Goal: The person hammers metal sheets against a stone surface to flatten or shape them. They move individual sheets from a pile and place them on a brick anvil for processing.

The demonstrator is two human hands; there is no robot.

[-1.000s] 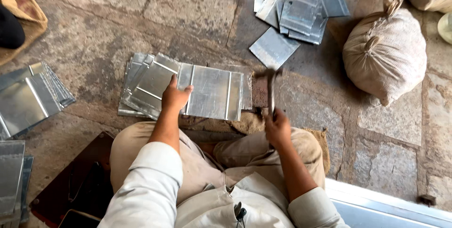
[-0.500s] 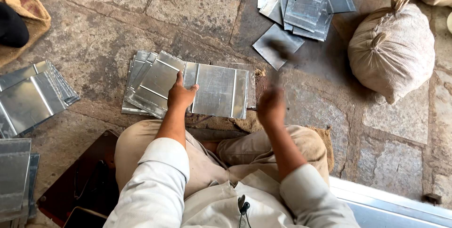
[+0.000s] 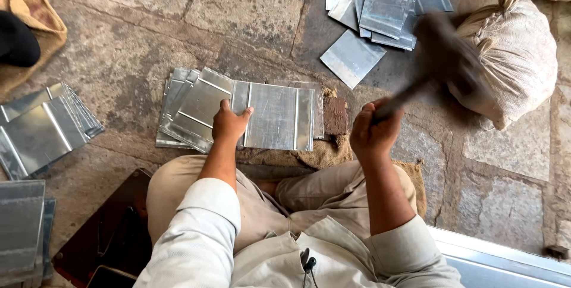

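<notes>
My left hand point(image 3: 229, 124) presses down on a folded sheet-metal piece point(image 3: 279, 115) that lies across a small block point(image 3: 336, 115) on the stone floor. Under its left end sits a stack of similar metal pieces point(image 3: 187, 106). My right hand point(image 3: 372, 133) is shut on the handle of a hammer point(image 3: 443, 56), raised up and to the right, its head blurred by motion. I sit cross-legged with my knees just below the sheet.
A loose pile of metal sheets point(image 3: 380, 2) lies at the top. A tied sack point(image 3: 511, 56) stands at the right. More folded sheets point(image 3: 41, 130) and flat stacks point(image 3: 21, 228) lie at the left, with a dark wooden tray point(image 3: 101, 234) by my left knee.
The hammer was down on the sheet's right edge a second ago. My right hand has since swung it up and to the right. My left hand stays on the sheet.
</notes>
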